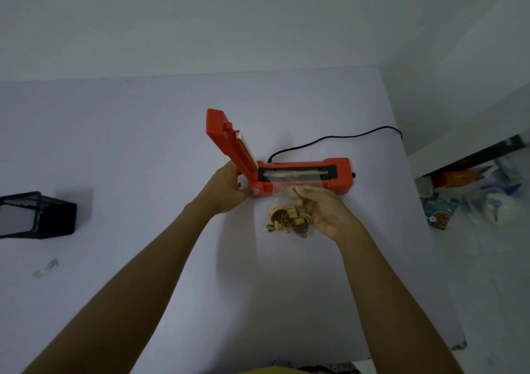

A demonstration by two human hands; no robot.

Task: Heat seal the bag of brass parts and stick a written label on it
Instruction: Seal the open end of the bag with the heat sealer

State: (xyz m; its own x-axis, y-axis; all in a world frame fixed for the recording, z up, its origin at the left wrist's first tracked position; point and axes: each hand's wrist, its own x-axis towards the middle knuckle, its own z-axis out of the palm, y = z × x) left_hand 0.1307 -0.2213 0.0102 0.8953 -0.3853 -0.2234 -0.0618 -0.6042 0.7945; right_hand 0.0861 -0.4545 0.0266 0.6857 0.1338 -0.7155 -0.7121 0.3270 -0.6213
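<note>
An orange heat sealer (338,176) lies across the middle of the white table, its hinged arm (226,141) raised upright at the left end. My left hand (229,190) grips the sealer's left end at the hinge. A clear bag of brass parts (286,220) lies just in front of the sealer, its open top laid over the sealing strip (295,174). My right hand (324,210) holds the bag at its right side, fingers pinching the plastic.
A black power cord (329,138) runs from the sealer to the table's right edge. A black mesh holder (37,216) lies at the left, with a small clear scrap (46,267) below it. Clutter (470,199) sits on the floor to the right.
</note>
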